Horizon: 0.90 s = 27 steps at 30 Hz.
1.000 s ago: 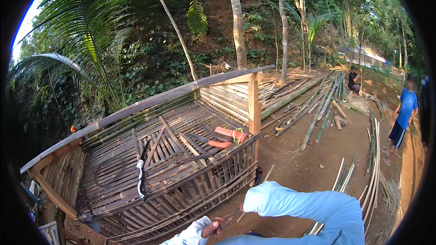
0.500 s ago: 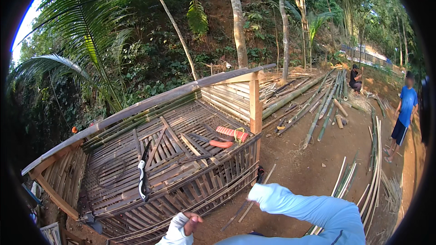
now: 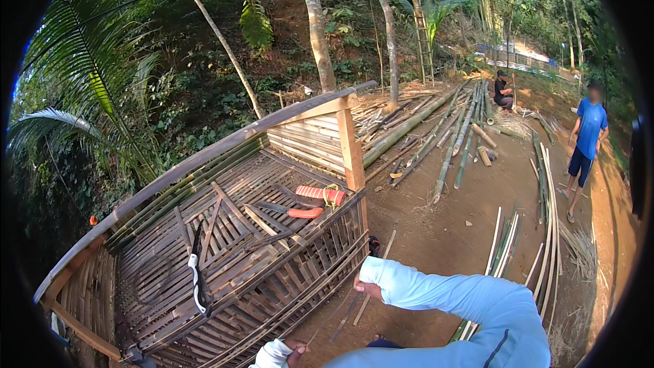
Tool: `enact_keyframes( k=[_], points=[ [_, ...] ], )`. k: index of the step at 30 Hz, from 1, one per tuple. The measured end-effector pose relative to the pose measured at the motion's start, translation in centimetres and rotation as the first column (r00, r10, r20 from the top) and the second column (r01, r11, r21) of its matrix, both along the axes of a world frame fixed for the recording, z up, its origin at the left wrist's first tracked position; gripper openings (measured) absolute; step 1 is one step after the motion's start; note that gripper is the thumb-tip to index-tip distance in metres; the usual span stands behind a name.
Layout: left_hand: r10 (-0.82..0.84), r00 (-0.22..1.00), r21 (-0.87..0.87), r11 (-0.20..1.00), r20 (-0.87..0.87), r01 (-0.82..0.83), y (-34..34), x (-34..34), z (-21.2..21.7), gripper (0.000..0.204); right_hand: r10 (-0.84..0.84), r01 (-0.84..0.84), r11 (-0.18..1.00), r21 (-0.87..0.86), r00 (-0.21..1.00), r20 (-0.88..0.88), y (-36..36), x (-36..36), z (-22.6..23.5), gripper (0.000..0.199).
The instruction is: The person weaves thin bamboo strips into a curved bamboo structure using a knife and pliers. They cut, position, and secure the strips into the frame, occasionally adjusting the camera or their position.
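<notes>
My left hand (image 3: 297, 350), in a pale blue sleeve, is low at the frame's bottom edge, fingers closed. My right hand (image 3: 368, 286) is bent in beside the near corner of a bamboo-slat platform, also closed. A thin strand (image 3: 330, 318) seems to run between the two hands; its material is too fine to tell. On the slatted bed (image 3: 153, 259) to the left lies a tool with a white-and-black handle (image 3: 197, 285) and dark blade. Farther right lie an orange-handled tool (image 3: 305, 213) and a red-striped bundle (image 3: 315, 194) tied with yellow cord.
A wooden post (image 3: 351, 150) rises at the platform's right corner. Bamboo poles (image 3: 446, 157) lie on the dirt beyond, with long split strips (image 3: 547, 232) at right. One person in blue (image 3: 591, 129) stands there; another in dark clothes (image 3: 503, 92) sits farther back.
The view has swung right, so the platform sits farther left. My left hand has moved lower and the right has drawn slightly left. The thin strand between them now shows.
</notes>
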<state>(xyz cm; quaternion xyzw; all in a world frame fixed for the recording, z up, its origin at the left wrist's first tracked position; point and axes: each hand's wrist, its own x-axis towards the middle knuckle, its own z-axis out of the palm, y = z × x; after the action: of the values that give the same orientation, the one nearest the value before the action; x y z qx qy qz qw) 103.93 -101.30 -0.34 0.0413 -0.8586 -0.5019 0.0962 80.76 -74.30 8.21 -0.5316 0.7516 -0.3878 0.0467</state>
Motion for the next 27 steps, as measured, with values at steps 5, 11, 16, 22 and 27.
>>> enact_keyframes(
  k=[5,11,16,22,27],
  points=[
    [-0.324,0.899,0.741,0.672,0.295,-0.001,2.9,-1.0,4.5,0.022,0.215,-0.209,0.976,0.053,0.965,-0.149,0.6,1.1,-0.7,0.022],
    [-0.26,0.956,0.87,0.493,0.136,0.01,6.7,-3.7,5.3,0.032,0.388,-0.38,0.917,0.118,0.92,-0.051,-2.1,4.1,-0.8,0.027],
    [-0.34,0.937,0.858,0.503,0.086,0.103,5.2,-3.2,2.3,0.026,0.435,-0.426,0.887,0.176,0.9,-0.012,-2.2,4.5,-0.6,0.026],
    [-0.444,0.894,0.867,0.468,0.065,0.17,4.5,-2.9,2.2,0.025,0.544,-0.45,0.839,0.307,0.712,-0.444,-3.4,4.0,-0.6,0.024],
    [-0.431,0.899,0.845,0.508,0.081,0.168,4.1,-2.5,2.9,0.025,0.584,-0.44,0.809,0.39,0.677,-0.449,-4.2,4.3,0.3,0.018]
  ],
)
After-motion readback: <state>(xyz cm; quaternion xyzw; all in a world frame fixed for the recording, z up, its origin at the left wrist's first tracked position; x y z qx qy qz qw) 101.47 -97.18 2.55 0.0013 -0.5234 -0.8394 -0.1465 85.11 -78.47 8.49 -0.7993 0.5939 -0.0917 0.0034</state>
